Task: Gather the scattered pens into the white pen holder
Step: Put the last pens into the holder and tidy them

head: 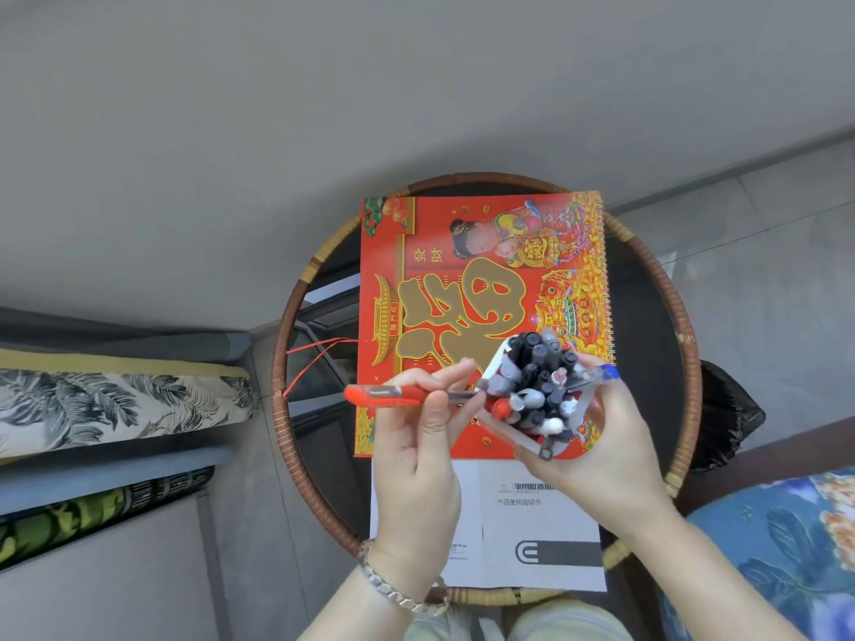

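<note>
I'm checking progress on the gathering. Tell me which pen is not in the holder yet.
The red pen, held level in the left hand, its tip at the white pen holder. The other pens stand packed inside the holder, which the right hand grips.

White pen holder [504, 421]: you hold it off table, right of centre, tilted so open mouth faces up toward you. Only white rim and near edge visible. Crammed with pens [539, 381], mostly black and grey caps, one red cap at left side, blue-capped clear pen at far right edge. Red pen [398, 394]: you hold it near-horizontal, red cap end pointing left, clear barrel end touching holder's left rim.
</note>
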`<control>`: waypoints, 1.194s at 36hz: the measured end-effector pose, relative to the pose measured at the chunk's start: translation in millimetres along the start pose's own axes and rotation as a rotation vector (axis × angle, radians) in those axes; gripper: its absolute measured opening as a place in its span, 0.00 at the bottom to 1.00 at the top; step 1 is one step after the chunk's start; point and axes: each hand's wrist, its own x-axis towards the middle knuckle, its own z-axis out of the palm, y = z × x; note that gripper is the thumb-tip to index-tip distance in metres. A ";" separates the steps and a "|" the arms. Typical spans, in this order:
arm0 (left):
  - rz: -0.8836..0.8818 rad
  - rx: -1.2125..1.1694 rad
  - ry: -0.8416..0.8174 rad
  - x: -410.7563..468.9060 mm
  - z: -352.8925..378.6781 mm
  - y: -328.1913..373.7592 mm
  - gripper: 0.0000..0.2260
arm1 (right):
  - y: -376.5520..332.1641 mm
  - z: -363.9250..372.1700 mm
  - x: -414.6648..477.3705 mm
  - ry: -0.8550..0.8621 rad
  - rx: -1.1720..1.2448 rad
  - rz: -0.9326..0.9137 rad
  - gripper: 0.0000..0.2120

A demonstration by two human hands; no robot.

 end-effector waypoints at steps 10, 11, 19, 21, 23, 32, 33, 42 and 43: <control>0.105 0.587 -0.091 17.2 2.0 0.3 0.04 | -6.8 3.8 0.6 -0.009 0.056 -0.018 0.37; 0.131 0.695 -0.100 20.6 -1.3 4.3 0.05 | -4.8 3.3 -0.2 0.004 0.054 -0.009 0.36; 0.317 0.692 -0.307 21.9 -17.1 22.5 0.21 | 3.5 -0.4 -2.8 -0.030 0.055 0.075 0.35; 0.427 0.780 -0.317 20.5 -17.8 17.0 0.20 | 4.1 2.0 -2.6 -0.025 0.050 0.061 0.36; 0.497 0.834 -0.334 18.0 -15.2 9.0 0.20 | 2.7 4.8 -2.4 -0.017 0.048 0.020 0.39; 0.530 0.872 -0.334 18.4 -6.0 -9.2 0.15 | 3.4 7.8 -4.2 -0.008 0.068 -0.009 0.40; 0.440 0.848 -0.293 18.7 -6.7 -9.9 0.15 | 4.7 7.1 -3.7 -0.004 0.055 -0.008 0.39; 0.156 0.562 -0.404 11.6 -7.1 -2.3 0.17 | -0.7 5.9 6.9 -0.067 0.105 -0.048 0.41; 0.125 0.539 -0.382 14.5 -8.3 -0.6 0.17 | -1.8 5.6 9.0 -0.077 0.115 -0.047 0.40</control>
